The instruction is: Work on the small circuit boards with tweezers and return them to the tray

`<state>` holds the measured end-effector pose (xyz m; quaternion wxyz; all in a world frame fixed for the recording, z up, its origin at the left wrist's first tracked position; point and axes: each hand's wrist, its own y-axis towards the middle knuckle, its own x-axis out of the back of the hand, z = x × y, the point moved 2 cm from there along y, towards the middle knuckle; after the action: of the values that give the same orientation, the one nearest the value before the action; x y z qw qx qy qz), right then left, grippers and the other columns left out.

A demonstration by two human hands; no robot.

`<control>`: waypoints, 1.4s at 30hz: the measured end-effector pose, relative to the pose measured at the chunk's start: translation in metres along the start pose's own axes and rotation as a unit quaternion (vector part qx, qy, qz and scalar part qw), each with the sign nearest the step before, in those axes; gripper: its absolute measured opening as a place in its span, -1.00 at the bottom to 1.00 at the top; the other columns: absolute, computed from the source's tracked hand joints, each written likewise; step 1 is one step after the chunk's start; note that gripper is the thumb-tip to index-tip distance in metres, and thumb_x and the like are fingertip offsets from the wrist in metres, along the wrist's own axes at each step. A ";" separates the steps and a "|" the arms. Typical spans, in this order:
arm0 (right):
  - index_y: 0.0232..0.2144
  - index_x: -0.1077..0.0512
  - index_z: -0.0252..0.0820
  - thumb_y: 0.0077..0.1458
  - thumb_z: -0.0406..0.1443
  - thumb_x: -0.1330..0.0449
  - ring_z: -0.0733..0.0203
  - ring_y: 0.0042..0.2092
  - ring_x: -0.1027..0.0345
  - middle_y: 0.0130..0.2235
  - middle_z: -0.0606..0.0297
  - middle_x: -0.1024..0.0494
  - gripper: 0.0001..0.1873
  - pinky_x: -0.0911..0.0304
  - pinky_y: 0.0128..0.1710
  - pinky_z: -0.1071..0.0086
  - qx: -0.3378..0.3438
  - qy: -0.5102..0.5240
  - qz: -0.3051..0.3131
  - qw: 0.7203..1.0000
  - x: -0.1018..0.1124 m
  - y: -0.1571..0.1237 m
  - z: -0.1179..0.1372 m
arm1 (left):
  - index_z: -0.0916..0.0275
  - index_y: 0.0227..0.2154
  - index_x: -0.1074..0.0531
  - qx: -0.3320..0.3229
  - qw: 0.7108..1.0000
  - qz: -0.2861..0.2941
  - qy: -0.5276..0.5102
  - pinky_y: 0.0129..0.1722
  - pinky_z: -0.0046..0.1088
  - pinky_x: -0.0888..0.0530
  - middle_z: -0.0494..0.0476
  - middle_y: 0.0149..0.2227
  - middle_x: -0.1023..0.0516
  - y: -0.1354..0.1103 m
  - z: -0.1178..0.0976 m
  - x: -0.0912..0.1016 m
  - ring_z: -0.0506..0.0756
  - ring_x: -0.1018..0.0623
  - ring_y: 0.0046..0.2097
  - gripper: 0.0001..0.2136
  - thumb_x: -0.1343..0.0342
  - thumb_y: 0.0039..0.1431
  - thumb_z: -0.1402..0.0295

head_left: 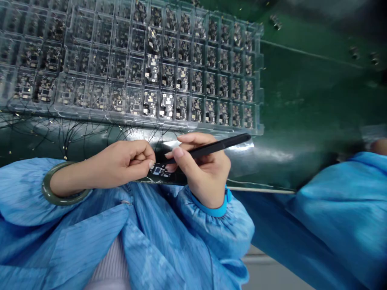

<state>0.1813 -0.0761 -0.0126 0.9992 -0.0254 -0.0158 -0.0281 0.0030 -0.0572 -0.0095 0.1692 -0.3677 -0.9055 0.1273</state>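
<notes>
My left hand (127, 163) is closed in a pinch on a small dark circuit board (157, 170) near the table's front edge. My right hand (201, 169) grips a thin black tool (217, 147) like a pen, its tip down at the board. The two hands touch over the board. A green bangle (57, 193) sits on my left wrist. Both arms wear blue sleeves.
A clear plastic tray (256, 129) with many cells, each holding a small board, lies just beyond my hands on the dark green mat (302, 100). Thin black wires (60, 137) lie on the mat at left. Another person's blue sleeve (347, 201) is at right.
</notes>
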 end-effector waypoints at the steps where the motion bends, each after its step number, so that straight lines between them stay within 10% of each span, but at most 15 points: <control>1: -0.25 -0.44 -0.07 0.03 -0.21 -0.32 0.35 -0.63 -0.43 -0.49 0.48 -0.59 -0.79 -0.40 -0.64 0.51 -0.001 0.003 -0.002 1.000 0.000 0.000 -0.001 | 0.26 -0.41 -0.33 -0.001 1.000 -0.001 0.000 -0.59 -0.64 -0.16 -0.14 -0.60 -0.18 0.000 0.000 0.000 -0.10 -0.19 -0.56 -0.90 -0.01 0.20 0.39; 15: -0.29 -0.43 -0.07 0.04 -0.26 -0.32 0.35 -0.60 -0.45 -0.49 0.49 -0.59 -0.83 -0.41 -0.60 0.50 0.013 0.015 -0.035 0.999 -0.004 -0.004 -0.001 | 0.27 -0.42 -0.33 0.002 1.000 -0.004 0.001 -0.59 -0.64 -0.15 -0.15 -0.60 -0.17 0.000 -0.002 0.000 -0.10 -0.17 -0.56 -0.90 0.00 0.21 0.40; 42: -0.27 -0.44 -0.12 0.08 -0.42 -0.23 0.23 -0.41 -0.44 -0.39 0.32 -0.57 -0.85 -0.39 -0.44 0.31 0.286 -0.122 0.004 0.951 -0.001 -0.014 0.000 | 0.25 -0.41 -0.31 -0.082 0.996 -0.031 0.036 -0.61 -0.67 -0.16 -0.17 -0.60 -0.16 -0.001 0.002 -0.002 -0.12 -0.18 -0.58 -0.94 0.00 0.18 0.47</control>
<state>0.1793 -0.0900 -0.0117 0.9552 0.2578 -0.1444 -0.0150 0.0035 -0.0594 -0.0113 0.1753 -0.3567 -0.9170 0.0343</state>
